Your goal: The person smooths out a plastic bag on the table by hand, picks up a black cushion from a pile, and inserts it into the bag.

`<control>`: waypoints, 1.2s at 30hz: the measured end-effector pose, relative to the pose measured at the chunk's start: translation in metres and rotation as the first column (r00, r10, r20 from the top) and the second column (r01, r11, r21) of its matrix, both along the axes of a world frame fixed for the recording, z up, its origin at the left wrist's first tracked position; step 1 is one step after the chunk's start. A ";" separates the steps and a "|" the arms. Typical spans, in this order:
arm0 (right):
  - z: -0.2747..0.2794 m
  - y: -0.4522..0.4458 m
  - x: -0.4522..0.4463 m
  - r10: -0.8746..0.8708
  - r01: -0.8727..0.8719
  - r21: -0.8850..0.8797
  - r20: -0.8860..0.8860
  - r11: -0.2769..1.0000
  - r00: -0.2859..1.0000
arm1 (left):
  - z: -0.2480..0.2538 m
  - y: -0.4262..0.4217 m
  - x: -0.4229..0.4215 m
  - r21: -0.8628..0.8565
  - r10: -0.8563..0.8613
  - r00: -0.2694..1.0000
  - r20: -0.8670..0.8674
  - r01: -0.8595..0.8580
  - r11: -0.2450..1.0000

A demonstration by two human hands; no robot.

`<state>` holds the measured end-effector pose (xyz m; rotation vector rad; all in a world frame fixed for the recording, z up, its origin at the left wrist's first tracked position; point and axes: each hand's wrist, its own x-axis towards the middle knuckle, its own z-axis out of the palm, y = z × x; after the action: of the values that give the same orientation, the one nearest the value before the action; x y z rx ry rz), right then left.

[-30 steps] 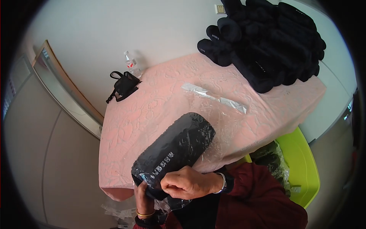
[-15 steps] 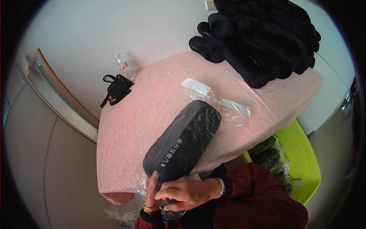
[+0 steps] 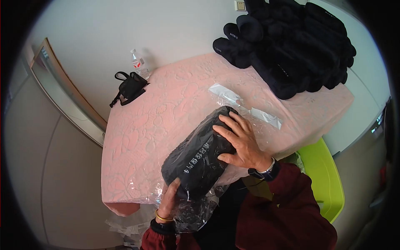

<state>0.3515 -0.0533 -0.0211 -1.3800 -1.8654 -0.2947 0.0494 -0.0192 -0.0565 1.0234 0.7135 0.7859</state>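
Observation:
A dark cushion with white printed characters lies slanted at the table's front edge inside a clear plastic bag. The bag's loose end hangs crumpled below it. My right hand rests spread on the cushion's upper right end, fingers apart. My left hand is at the lower left end, its thumb on the cushion and its other fingers hidden beneath, gripping that end. White strips of the plastic lie behind the cushion.
Black cushions are piled at the back right of the pink-covered table. A plastic bottle and a black strapped pouch sit at the back left. A green bin stands at the right below the table.
My right hand has moved from the lower end near my left hand up to the cushion's far right end and spread out. The cushion has shifted slightly, and its bag with it.

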 end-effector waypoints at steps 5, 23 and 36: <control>0.003 -0.008 -0.012 -0.011 0.017 -0.070 0.079 0.997 0.997 | 0.008 0.003 0.000 -0.053 -0.067 0.998 0.020 0.068 0.996; 0.026 -0.011 -0.010 0.109 -0.074 -0.167 0.210 0.983 0.972 | -0.004 -0.011 -0.041 0.080 0.046 0.997 0.068 -0.051 0.995; 0.024 -0.016 0.017 0.079 -0.097 -0.273 -0.076 0.957 0.994 | -0.006 -0.022 -0.041 0.230 0.142 0.962 0.231 -0.196 0.953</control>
<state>0.3681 -0.0693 0.0032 -1.4648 -1.9627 0.0590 0.0088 -0.0410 -0.0628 1.0939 0.5306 1.1411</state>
